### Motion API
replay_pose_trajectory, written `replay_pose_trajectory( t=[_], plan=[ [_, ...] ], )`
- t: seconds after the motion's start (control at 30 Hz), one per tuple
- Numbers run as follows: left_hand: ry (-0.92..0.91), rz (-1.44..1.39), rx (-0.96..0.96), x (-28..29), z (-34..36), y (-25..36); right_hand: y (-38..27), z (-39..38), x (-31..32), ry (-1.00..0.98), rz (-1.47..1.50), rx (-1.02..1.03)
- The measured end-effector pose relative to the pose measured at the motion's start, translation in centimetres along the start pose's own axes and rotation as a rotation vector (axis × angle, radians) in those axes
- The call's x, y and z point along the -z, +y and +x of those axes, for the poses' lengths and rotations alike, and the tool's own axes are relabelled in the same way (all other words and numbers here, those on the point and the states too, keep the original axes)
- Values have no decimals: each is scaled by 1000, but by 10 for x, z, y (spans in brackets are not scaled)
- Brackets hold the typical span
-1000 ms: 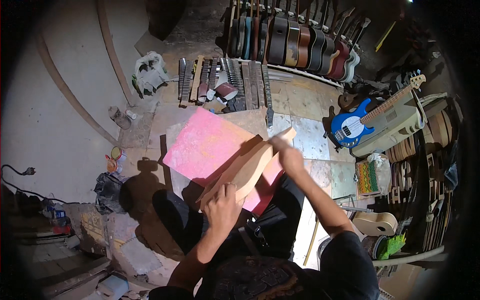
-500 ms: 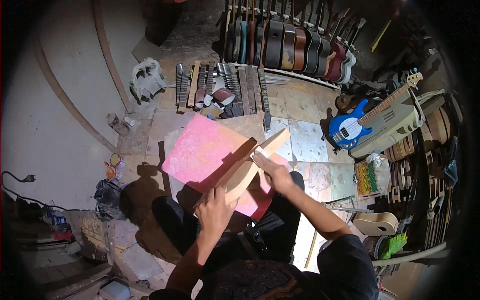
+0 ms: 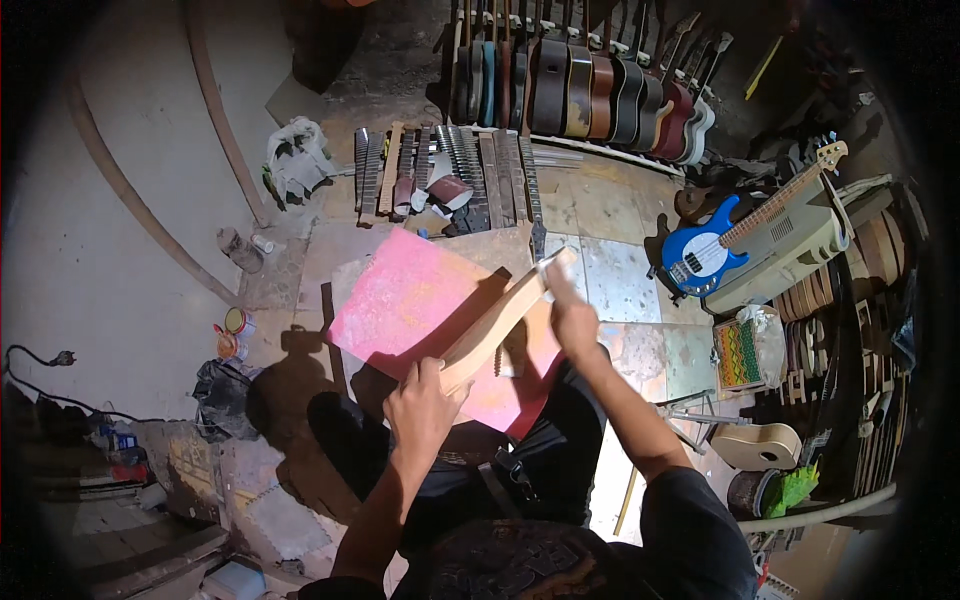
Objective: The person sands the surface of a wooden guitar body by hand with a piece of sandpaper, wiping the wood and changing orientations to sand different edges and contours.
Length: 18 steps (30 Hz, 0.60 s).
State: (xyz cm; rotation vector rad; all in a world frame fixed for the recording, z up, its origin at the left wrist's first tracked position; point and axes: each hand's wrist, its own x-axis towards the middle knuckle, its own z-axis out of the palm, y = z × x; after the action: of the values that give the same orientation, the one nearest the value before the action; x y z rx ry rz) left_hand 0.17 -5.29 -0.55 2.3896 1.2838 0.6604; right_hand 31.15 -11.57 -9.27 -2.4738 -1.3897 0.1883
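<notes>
A long, pale, curved piece of wood [image 3: 495, 330] slants from my lap toward the upper right, over a pink board [image 3: 395, 295]. My left hand [image 3: 422, 408] is closed round its near end. At the far end, my right hand [image 3: 574, 322] presses a small whitish pad [image 3: 556, 263] against the wood, with fingers blurred by motion. What exactly the pad is cannot be made out. Under the wood, a small piece with a toothed edge [image 3: 508, 358] shows against the pink board.
Several guitar necks [image 3: 440, 175] lie on the tiled floor ahead, with a rack of guitars [image 3: 590, 95] behind. A blue bass guitar [image 3: 705, 250] leans at the right, above a pale acoustic guitar body [image 3: 757, 447]. Small cans [image 3: 236, 320] and a black bag [image 3: 222, 398] stand left.
My right hand has slid the whitish pad along the wood, away from me to its far end. The wood has tilted slightly, and my left hand keeps hold of the near end.
</notes>
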Motion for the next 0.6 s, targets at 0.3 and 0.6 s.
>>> replay_pose_trajectory(
  t=[0.3,0.6],
  plan=[
    [9,-2,-11,0,6,0,17,19,-8,9,-50,-15],
    [28,-10,-26,-5,8,0,20,13,-7,132,87,14]
  ],
)
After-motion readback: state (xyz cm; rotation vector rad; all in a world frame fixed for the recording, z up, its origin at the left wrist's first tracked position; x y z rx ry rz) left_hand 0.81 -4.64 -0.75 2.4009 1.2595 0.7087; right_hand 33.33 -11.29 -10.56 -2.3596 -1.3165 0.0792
